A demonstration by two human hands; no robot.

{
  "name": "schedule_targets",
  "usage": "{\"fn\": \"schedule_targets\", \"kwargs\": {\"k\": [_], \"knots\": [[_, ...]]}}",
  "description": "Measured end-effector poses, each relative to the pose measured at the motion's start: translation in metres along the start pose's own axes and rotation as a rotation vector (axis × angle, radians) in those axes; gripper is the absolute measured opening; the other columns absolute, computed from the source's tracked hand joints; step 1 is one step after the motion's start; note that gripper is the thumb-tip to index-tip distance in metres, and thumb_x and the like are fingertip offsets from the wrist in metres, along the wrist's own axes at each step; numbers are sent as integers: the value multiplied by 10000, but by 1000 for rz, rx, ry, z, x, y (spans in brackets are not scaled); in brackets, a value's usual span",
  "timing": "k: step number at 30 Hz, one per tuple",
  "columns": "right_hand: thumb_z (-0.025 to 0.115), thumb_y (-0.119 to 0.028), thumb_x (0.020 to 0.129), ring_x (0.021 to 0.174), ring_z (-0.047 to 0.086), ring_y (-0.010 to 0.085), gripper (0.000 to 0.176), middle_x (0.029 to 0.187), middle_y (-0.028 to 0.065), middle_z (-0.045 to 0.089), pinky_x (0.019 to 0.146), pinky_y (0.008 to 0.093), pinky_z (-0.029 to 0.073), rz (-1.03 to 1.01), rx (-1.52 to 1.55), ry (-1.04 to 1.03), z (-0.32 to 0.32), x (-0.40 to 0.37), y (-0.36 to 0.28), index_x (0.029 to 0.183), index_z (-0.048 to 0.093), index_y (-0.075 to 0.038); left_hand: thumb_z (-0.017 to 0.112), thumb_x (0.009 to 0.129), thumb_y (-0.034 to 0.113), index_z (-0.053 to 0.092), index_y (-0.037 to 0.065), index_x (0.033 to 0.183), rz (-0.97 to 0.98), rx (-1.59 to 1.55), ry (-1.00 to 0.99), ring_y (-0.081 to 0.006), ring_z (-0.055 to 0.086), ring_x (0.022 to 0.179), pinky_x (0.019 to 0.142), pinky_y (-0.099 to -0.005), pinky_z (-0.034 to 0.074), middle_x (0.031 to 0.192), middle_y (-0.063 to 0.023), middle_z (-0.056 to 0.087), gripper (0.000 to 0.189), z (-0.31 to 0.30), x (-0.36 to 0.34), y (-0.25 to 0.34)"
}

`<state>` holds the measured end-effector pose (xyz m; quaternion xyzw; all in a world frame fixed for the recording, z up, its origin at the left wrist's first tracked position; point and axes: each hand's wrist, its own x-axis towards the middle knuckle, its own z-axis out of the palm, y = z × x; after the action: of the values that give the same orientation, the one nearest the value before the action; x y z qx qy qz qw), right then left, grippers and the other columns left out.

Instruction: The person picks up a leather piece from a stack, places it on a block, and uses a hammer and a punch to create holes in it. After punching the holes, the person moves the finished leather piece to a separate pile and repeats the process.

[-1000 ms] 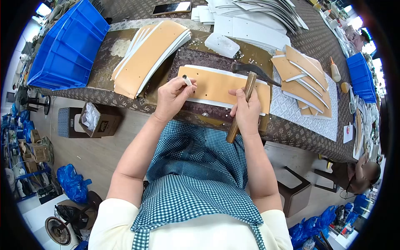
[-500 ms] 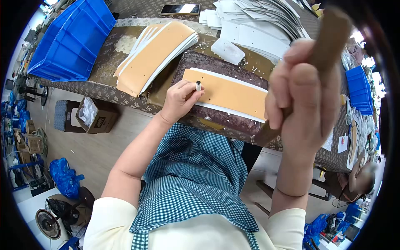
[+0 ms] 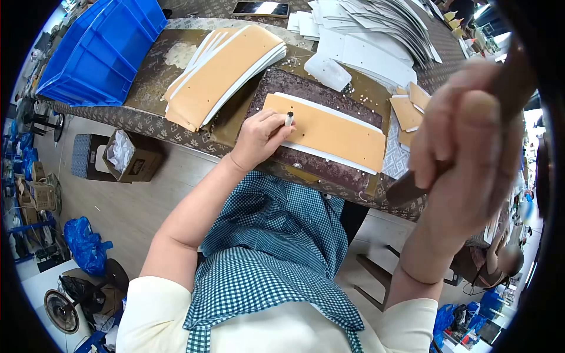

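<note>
Between its closed fingertips my left hand [image 3: 259,138] holds a small hole punch [image 3: 289,119] upright, its dark top showing. The punch stands on a tan curved panel [image 3: 347,138], near the left end; my fingers hide its lower tip. White sheets [image 3: 329,110] stick out from under the panel, and all lie on a dark, worn board [image 3: 312,166]. Raised to the right, close to the camera and blurred, my right hand [image 3: 465,153] is wrapped round a thick brown bar [image 3: 409,189]. Several small holes or marks show on the panel.
A stack of tan and white panels [image 3: 229,70] lies left of the board, with a blue bin [image 3: 103,53] beyond. Behind are a white block [image 3: 328,72], white sheets [image 3: 365,53] and a phone [image 3: 261,8]. Tan pieces [image 3: 405,110] lie at right. Another person [image 3: 500,259] is at far right.
My right hand and the brown bar have moved to the right, uncovering the tan pieces. The view has shifted slightly; my left hand still holds the punch on the panel.
</note>
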<state>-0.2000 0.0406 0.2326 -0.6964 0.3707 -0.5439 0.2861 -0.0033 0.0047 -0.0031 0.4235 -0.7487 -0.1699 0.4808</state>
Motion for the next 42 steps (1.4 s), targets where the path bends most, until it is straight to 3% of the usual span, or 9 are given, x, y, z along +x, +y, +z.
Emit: {"fn": "schedule_targets", "kwargs": {"k": [3, 5, 6, 8, 13, 19, 26, 30, 42], "knots": [[503, -234, 1024, 454, 412, 48, 220, 636, -8, 478, 389, 192, 327, -130, 18, 65, 14, -3, 22, 995, 549, -21, 732, 836, 71, 681, 26, 879, -31, 5, -17, -228, 646, 727, 656, -325, 522, 814, -78, 675, 80, -1, 0, 3], [524, -200, 1009, 511, 468, 73, 174, 676, 24, 538, 459, 237, 385, 111, -240, -175, 14, -26, 44, 971, 554, -33, 735, 836, 77, 683, 28, 884, -27, 2, -12, -234, 647, 735, 660, -327, 522, 818, -81, 674, 87, -1, 1, 4], [581, -129, 966, 634, 626, 257, 149, 705, 159, 586, 600, 348, 465, 112, -505, -432, 10, -38, 72, 1014, 548, 9, 736, 836, 81, 684, 29, 887, -26, 0, -10, -237, 647, 739, 663, -329, 522, 821, -83, 674, 90, -1, 1, 4], [578, -148, 972, 636, 615, 313, 174, 708, 173, 595, 613, 395, 474, 469, -436, -477, 0, -60, 88, 1011, 538, 17, 737, 840, 116, 682, 36, 902, 0, 24, 14, -276, 634, 720, 658, -356, 514, 796, -102, 648, 115, 0, 1, 1], [518, -196, 1031, 468, 506, 63, 203, 748, 52, 621, 417, 221, 389, 789, 42, 28, -27, -104, 105, 989, 547, 1, 711, 861, 108, 682, 18, 980, -14, -49, -53, -286, 643, 788, 711, -357, 522, 861, -116, 656, 152, -1, 0, -1], [472, -216, 1057, 440, 521, 82, 240, 1067, 165, 698, 403, 202, 408, 664, 64, 558, -33, -147, 164, 1074, 505, 21, 691, 887, 61, 700, 16, 1042, -212, -203, -105, -178, 673, 801, 700, -284, 540, 930, -87, 685, 162, -3, 0, -1], [468, -219, 1058, 476, 548, 84, 271, 1105, 117, 691, 439, 219, 456, 712, 22, 557, -23, -156, 164, 1127, 545, 32, 723, 889, 37, 596, 20, 840, -584, -421, 98, -40, 604, 736, 655, -194, 493, 821, 2, 648, 138, -6, 5, -2], [480, -224, 1053, 477, 550, 86, 282, 1094, 110, 694, 450, 231, 466, 711, 57, 582, -23, -159, 168, 1125, 552, 38, 693, 936, 104, 685, -17, 1042, -458, -527, 4, -45, 609, 809, 721, -199, 492, 894, 1, 679, 161, 22, 28, 15], [497, -195, 1042, 453, 550, 91, 245, 1043, 106, 714, 438, 238, 466, 723, 58, 618, -23, -158, 166, 1114, 542, 35, 717, 906, 107, 724, 19, 1054, -273, -392, -363, -52, 604, 803, 705, -227, 502, 891, -11, 680, 172, 140, 87, 46]]}}
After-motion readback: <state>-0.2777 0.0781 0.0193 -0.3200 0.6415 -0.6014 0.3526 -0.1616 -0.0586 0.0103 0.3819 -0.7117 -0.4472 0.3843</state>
